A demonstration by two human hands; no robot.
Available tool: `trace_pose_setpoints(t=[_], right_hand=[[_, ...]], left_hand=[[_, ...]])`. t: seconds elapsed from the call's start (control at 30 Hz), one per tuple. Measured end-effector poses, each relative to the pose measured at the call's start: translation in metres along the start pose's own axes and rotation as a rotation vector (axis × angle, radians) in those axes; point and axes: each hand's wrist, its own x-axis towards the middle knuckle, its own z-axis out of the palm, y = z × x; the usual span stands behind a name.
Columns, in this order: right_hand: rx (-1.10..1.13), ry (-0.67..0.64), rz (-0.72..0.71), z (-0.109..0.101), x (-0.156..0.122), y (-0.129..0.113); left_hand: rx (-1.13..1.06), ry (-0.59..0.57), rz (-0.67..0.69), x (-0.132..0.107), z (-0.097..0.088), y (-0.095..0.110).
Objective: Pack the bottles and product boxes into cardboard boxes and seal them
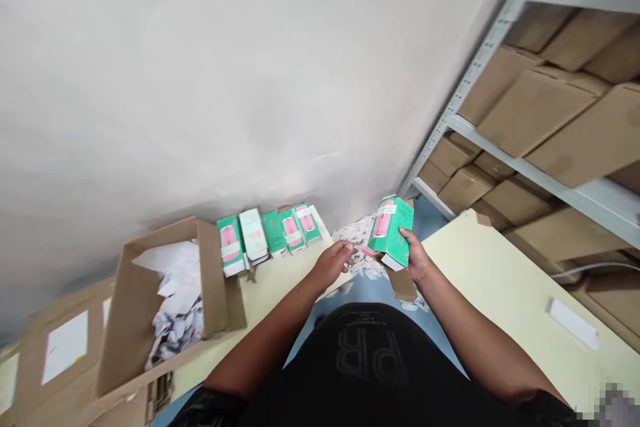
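Observation:
My right hand (416,255) grips a green printed box (401,230) with a pink picture on one face, holding it tilted over the gap between two tabletops. At the box's lower end a white flap shows, along with a bit of pink and some brown cardboard. Just left of it is my left hand (334,265), fingers loosely bent and apart, with nothing visible in them and not touching the box. Several similar boxes (291,230) stand in a row on the left table, against the wall; one among them is a whitish box (253,235).
An open carton (213,280) full of torn white paper stands on the left table (280,287). Paper scraps (363,233) litter the blue floor. The right table (480,280) bears a white block (574,324). Metal shelving (560,193) with brown cartons rises at right.

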Motion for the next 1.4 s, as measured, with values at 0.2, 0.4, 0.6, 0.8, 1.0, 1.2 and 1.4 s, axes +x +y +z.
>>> trace_pose_setpoints(t=[0.2, 0.4, 0.6, 0.8, 1.0, 1.2, 1.4], right_hand=[[0.108, 0.144, -0.127, -0.105, -0.061, -0.042], [0.193, 0.228, -0.126, -0.209, -0.115, -0.074], [0.146, 0.389, -0.197, -0.286, -0.139, -0.078], [-0.029, 0.523, -0.406, -0.318, -0.15, -0.086], [-0.051, 0.496, -0.402, -0.322, -0.146, -0.105], [-0.012, 0.591, -0.37, -0.317, -0.121, -0.121], [0.224, 0.58, -0.161, -0.317, -0.124, -0.132]], left_hand=[[0.203, -0.157, 0.112, 0.033, 0.123, -0.001], [0.606, -0.519, 0.59, 0.064, 0.253, 0.001], [0.413, -0.594, 0.216, 0.116, 0.326, -0.021], [0.287, -0.628, -0.101, 0.161, 0.359, -0.041], [0.305, -0.695, 0.096, 0.234, 0.415, 0.004], [0.459, -0.87, 0.16, 0.298, 0.464, 0.035], [0.445, -1.016, 0.015, 0.338, 0.503, 0.011]])
